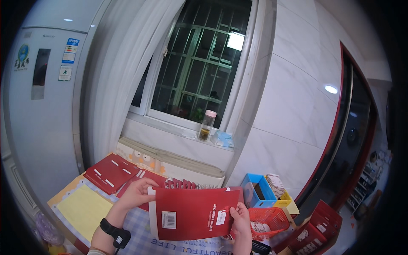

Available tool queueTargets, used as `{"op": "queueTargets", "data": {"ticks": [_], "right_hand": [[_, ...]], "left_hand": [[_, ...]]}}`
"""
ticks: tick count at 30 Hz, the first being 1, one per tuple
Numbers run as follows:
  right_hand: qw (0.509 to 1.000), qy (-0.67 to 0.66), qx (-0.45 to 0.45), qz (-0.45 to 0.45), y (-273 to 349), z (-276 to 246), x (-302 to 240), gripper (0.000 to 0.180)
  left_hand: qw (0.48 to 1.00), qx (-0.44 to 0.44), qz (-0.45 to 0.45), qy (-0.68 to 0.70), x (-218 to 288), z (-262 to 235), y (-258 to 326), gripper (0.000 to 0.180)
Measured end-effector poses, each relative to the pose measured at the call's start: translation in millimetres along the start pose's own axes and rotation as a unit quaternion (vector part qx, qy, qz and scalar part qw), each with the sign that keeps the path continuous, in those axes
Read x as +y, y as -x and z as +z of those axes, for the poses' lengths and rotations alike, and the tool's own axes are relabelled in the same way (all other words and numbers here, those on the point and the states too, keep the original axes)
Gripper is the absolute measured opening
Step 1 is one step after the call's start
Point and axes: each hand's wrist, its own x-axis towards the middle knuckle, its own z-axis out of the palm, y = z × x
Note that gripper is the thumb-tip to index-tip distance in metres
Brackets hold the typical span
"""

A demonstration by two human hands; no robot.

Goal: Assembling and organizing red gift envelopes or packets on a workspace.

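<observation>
A flat red cardboard package [191, 212] with a white barcode label is held up over the table in both hands. My left hand [138, 193] pinches its upper left corner, where a white edge shows. My right hand [240, 217] grips the right side, thumb on the printed face near a small white sticker. Behind its top edge stands a row of dark red packets [180, 184], partly hidden by the package. More flat red packages [111, 173] lie stacked at the table's far left.
A yellow sheet [85, 210] lies on the checked tablecloth [138, 227] at left. To the right are a blue bin [250, 193], a yellow bin [287, 199], a red basket [276, 216] and an open red box [316, 227]. A bottle [207, 125] stands on the windowsill.
</observation>
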Motion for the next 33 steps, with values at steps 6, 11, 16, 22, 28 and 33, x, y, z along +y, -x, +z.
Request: {"op": "queueTargets", "data": {"ticks": [6,11,16,22,28,33], "right_hand": [[0.978,0.206,-0.035,-0.003,3.3,0.5,-1.6,0.038],[0.75,0.591,0.101,-0.279,18.3,39.7,-20.9,0.091],[0.666,0.631,-0.103,-0.384,37.5,65.6,-30.8,0.065],[0.693,0.575,-0.116,-0.419,46.3,83.9,-22.7,0.03],[0.68,0.573,-0.07,-0.451,50.2,86.4,-20.6,0.039],[0.677,0.567,-0.055,-0.466,51.5,85.2,-21.4,0.041]], "left_hand": [[0.997,0.025,-0.008,-0.072,-2.2,15.4,4.9,0.019],[0.978,0.005,0.078,-0.192,-2.3,31.8,10.5,0.018],[0.969,-0.015,0.118,-0.216,-3.9,49.5,14.5,0.017],[0.886,0.126,0.277,-0.351,-3.5,54.3,17.7,0.016],[0.884,0.089,0.255,-0.382,15.1,70.9,22.1,0.015],[0.97,0.049,0.136,-0.197,10.5,69.8,24.8,0.016]]}}
